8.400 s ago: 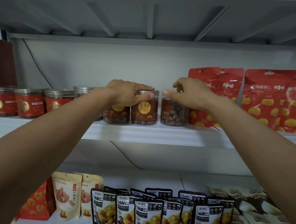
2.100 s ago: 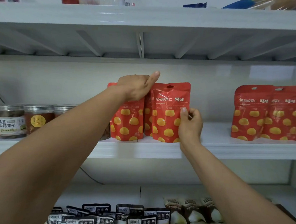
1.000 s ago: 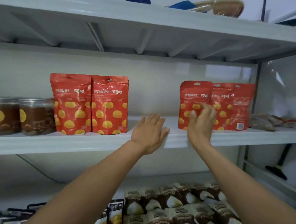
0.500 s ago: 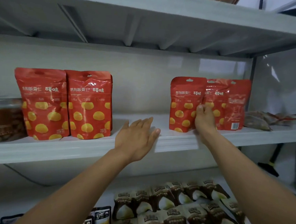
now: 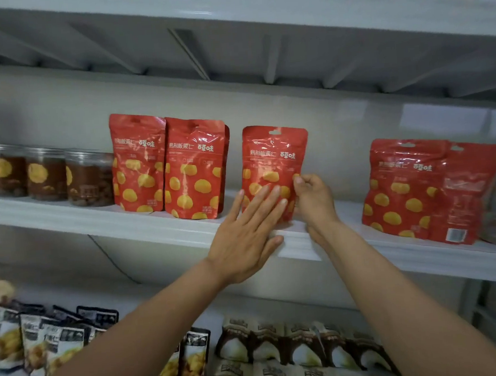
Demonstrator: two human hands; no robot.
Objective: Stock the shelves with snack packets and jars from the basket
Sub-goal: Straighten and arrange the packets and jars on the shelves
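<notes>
1. Fingers [image 5: 300,181] of right hand [image 5: 312,201]: curled, pinching right edge of red packet [image 5: 271,157].
2. Fingers of left hand [image 5: 244,232]: straight, spread apart, laid flat against lower front of packet.
3. Red packet: upright at middle shelf [image 5: 155,223], base hidden behind hands; near two matching packets [image 5: 195,168] on its left, well apart from group at far right [image 5: 417,187].
4. For a clean placement: slide base left until just beside neighbour, seat bottom flat, face label forward, release pinch only once steady. Probable risk: tipping forward over shelf edge.
</notes>
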